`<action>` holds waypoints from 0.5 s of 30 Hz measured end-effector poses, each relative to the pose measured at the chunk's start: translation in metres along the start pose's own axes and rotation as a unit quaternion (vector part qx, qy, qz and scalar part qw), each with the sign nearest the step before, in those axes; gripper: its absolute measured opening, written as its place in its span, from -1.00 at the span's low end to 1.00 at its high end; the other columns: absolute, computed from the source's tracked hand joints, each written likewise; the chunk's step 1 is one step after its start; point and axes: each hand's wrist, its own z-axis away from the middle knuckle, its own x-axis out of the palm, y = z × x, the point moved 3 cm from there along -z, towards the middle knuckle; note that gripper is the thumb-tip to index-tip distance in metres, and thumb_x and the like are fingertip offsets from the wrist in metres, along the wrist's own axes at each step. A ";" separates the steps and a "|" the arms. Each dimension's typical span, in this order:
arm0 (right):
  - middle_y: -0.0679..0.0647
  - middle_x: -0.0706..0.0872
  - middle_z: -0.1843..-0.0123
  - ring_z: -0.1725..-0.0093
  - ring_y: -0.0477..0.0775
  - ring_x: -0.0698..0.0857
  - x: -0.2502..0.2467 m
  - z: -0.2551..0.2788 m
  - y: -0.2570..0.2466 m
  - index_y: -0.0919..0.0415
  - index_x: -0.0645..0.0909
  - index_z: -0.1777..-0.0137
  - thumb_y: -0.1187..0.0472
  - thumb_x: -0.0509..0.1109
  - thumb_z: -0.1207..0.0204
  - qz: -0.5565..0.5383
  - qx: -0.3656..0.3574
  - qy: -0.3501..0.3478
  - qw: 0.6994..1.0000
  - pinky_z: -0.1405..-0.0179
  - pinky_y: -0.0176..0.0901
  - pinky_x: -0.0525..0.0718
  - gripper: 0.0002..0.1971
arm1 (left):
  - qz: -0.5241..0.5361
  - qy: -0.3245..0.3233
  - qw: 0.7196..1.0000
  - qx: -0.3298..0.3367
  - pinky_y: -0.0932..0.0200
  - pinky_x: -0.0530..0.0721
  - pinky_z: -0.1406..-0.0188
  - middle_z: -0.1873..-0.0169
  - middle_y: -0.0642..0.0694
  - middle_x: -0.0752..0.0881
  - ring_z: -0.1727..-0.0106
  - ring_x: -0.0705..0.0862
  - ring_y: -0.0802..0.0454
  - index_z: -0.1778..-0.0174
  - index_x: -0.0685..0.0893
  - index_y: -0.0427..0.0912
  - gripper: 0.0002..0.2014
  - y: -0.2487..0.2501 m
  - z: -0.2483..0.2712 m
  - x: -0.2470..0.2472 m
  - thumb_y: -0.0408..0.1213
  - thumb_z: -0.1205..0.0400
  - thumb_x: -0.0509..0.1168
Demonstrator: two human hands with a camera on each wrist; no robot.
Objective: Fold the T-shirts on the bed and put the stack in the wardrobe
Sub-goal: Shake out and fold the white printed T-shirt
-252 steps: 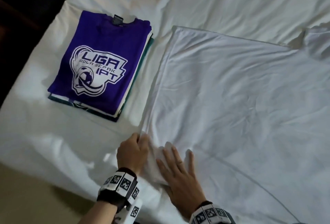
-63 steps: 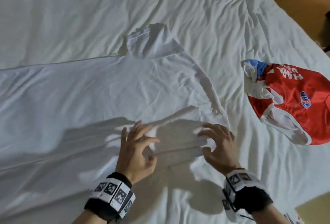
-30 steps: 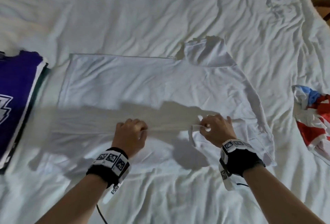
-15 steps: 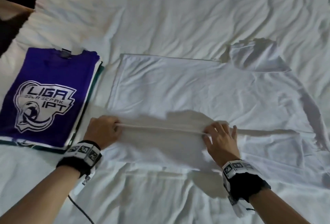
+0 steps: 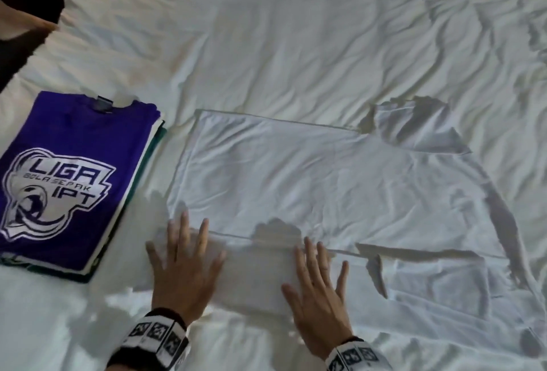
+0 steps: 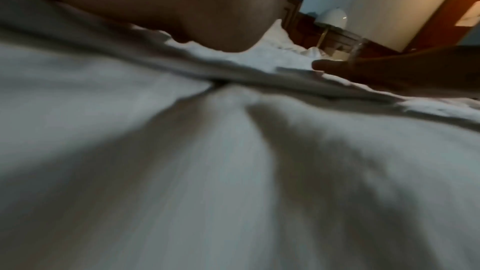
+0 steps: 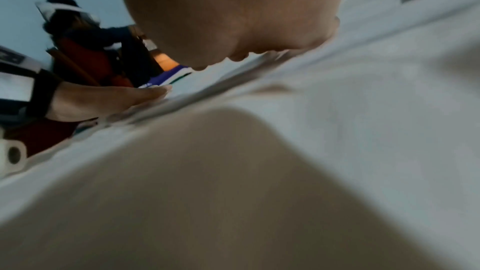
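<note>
**White T-shirt, near strip folded over, both palms flat on it**

A white T-shirt (image 5: 310,181) lies spread on the bed (image 5: 266,45), close to the near edge, its hem toward the bed's left edge and 1 sleeve (image 5: 414,130) pointing to the far side. The near long edge is folded over onto the body as a strip.

Left hand (image 5: 185,270): fingers straight and spread, palm down on the strip's left end, gripping nothing. Right hand (image 5: 319,290): same posture, palm flat on the strip further right, gripping nothing. The 2 hands are apart.

Stack of folded T-shirts (image 5: 71,181), purple one on top, sits by the bed's left edge, just beside the white shirt's hem, not touching it.

Wrist views: blurred sheet and palm only.
</note>
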 end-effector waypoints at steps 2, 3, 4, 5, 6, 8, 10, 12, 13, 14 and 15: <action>-0.12 -0.30 -0.73 -0.69 -0.04 -0.34 -0.034 -0.020 0.014 -0.03 -0.24 -0.72 -0.23 -0.20 -0.63 -0.024 0.009 0.035 0.999 -0.55 0.38 -0.33 -0.30 | 0.047 0.012 0.997 0.057 -0.41 -0.20 -0.56 -0.73 -0.06 -0.13 -0.73 -0.19 -0.08 -0.72 -0.03 0.09 -0.32 0.052 -0.019 -0.015 0.28 -0.68 -0.24; -0.18 -0.41 -0.69 -0.64 -0.09 -0.46 -0.051 -0.032 0.025 -0.05 -0.33 -0.69 -0.23 -0.27 -0.61 -0.033 0.022 0.043 0.998 -0.55 0.36 -0.42 -0.31 | 0.080 0.014 0.993 0.082 -0.34 -0.26 -0.58 -0.72 0.00 -0.18 -0.72 -0.25 -0.01 -0.71 -0.08 0.12 -0.32 0.084 -0.032 -0.020 0.28 -0.67 -0.26; -0.21 -0.49 -0.66 -0.61 -0.12 -0.53 -0.066 -0.045 0.039 -0.06 -0.39 -0.68 -0.22 -0.31 -0.60 -0.038 0.036 0.047 0.998 -0.55 0.34 -0.46 -0.32 | 0.109 0.009 0.989 0.101 -0.27 -0.31 -0.60 -0.71 0.05 -0.24 -0.70 -0.32 0.05 -0.70 -0.13 0.13 -0.32 0.117 -0.047 -0.022 0.28 -0.66 -0.30; -0.22 -0.51 -0.65 -0.59 -0.12 -0.55 -0.079 -0.059 0.056 -0.06 -0.41 -0.67 -0.21 -0.31 -0.62 -0.037 0.047 0.048 0.997 -0.56 0.34 -0.46 -0.33 | 0.126 0.003 0.985 0.118 -0.22 -0.33 -0.61 -0.69 0.07 -0.29 -0.68 -0.37 0.09 -0.70 -0.17 0.12 -0.31 0.150 -0.062 -0.022 0.28 -0.63 -0.34; -0.20 -0.50 -0.65 -0.60 -0.09 -0.54 -0.089 -0.072 0.075 -0.04 -0.40 -0.68 -0.19 -0.26 -0.67 -0.030 0.054 0.043 0.997 -0.57 0.36 -0.43 -0.35 | 0.123 -0.006 0.983 0.138 -0.21 -0.32 -0.62 -0.68 0.08 -0.34 -0.66 -0.41 0.11 -0.70 -0.21 0.11 -0.29 0.182 -0.078 -0.020 0.27 -0.61 -0.39; -0.14 -0.46 -0.68 -0.63 -0.03 -0.48 -0.102 -0.090 0.118 -0.04 -0.36 -0.68 -0.15 -0.17 -0.73 -0.007 0.066 0.024 0.998 -0.58 0.41 -0.34 -0.36 | 0.095 -0.035 0.977 0.190 -0.22 -0.31 -0.63 -0.65 0.09 -0.41 -0.65 -0.44 0.10 -0.70 -0.24 0.11 -0.27 0.237 -0.104 -0.008 0.26 -0.58 -0.46; -0.08 -0.46 -0.68 -0.65 0.02 -0.44 -0.110 -0.095 0.169 -0.07 -0.35 -0.68 -0.18 -0.14 -0.71 -0.003 0.093 0.009 0.996 -0.58 0.44 -0.30 -0.35 | 0.065 -0.058 0.971 0.223 -0.24 -0.32 -0.61 -0.65 0.09 -0.43 -0.66 -0.43 0.06 -0.70 -0.25 0.12 -0.25 0.271 -0.123 0.006 0.26 -0.55 -0.49; -0.08 -0.50 -0.66 -0.65 0.02 -0.44 -0.119 -0.087 0.233 -0.12 -0.40 -0.66 -0.28 -0.22 -0.63 -0.018 0.148 0.011 0.989 -0.56 0.42 -0.35 -0.31 | 0.036 -0.052 0.972 0.228 -0.26 -0.33 -0.61 -0.67 0.05 -0.40 -0.67 -0.41 0.02 -0.69 -0.23 0.13 -0.28 0.285 -0.135 0.023 0.26 -0.57 -0.48; -0.09 -0.53 -0.65 -0.64 0.01 -0.47 -0.121 -0.079 0.260 -0.16 -0.42 -0.65 -0.32 -0.24 -0.61 -0.030 0.181 0.014 0.983 -0.55 0.42 -0.39 -0.31 | 0.026 -0.035 0.974 0.224 -0.27 -0.30 -0.60 -0.69 0.01 -0.34 -0.68 -0.37 -0.02 -0.70 -0.19 0.12 -0.31 0.279 -0.134 0.027 0.26 -0.62 -0.44; -0.08 -0.54 -0.65 -0.63 0.01 -0.49 -0.125 -0.068 0.291 -0.19 -0.43 -0.64 -0.33 -0.21 -0.62 -0.047 0.228 0.021 0.972 -0.54 0.43 -0.40 -0.30 | 0.023 -0.026 0.974 0.225 -0.27 -0.25 -0.60 -0.71 -0.04 -0.24 -0.71 -0.28 -0.08 -0.70 -0.11 0.10 -0.33 0.278 -0.134 0.031 0.26 -0.67 -0.39; -0.05 -0.53 -0.66 -0.63 0.03 -0.50 -0.129 -0.057 0.319 -0.20 -0.42 -0.65 -0.34 -0.16 -0.61 -0.060 0.284 0.034 0.956 -0.54 0.47 -0.37 -0.28 | 0.026 -0.021 0.974 0.225 -0.28 -0.20 -0.60 -0.73 -0.08 -0.13 -0.72 -0.18 -0.13 -0.71 -0.03 0.08 -0.35 0.277 -0.134 0.035 0.24 -0.70 -0.32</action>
